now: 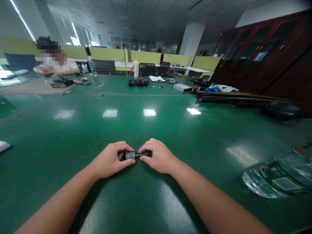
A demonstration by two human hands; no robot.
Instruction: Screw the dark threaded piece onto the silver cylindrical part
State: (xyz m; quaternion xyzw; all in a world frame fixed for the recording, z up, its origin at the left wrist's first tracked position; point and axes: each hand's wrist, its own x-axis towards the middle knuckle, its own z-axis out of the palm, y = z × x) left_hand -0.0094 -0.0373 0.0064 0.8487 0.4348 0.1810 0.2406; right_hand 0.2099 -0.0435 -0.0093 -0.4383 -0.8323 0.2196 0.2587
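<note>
A: ok so what's on your end, biggest stuff first?

B: Mostly green table (85,130), filling most of my head cam. Then a chunky clear bottle (284,182) with a green label, off to my right.

A: And the hands?

B: My left hand (112,160) is curled nearly closed, thumb and fingertips clamped around a grey metal cylinder (130,155), dead ahead of me at the near part of the table. My right hand (159,157) has a tight pinch on a skinny dark shaft (137,155) at the cylinder's right end.

A: All one piece?

B: Honestly can't tell from the feed.
</note>
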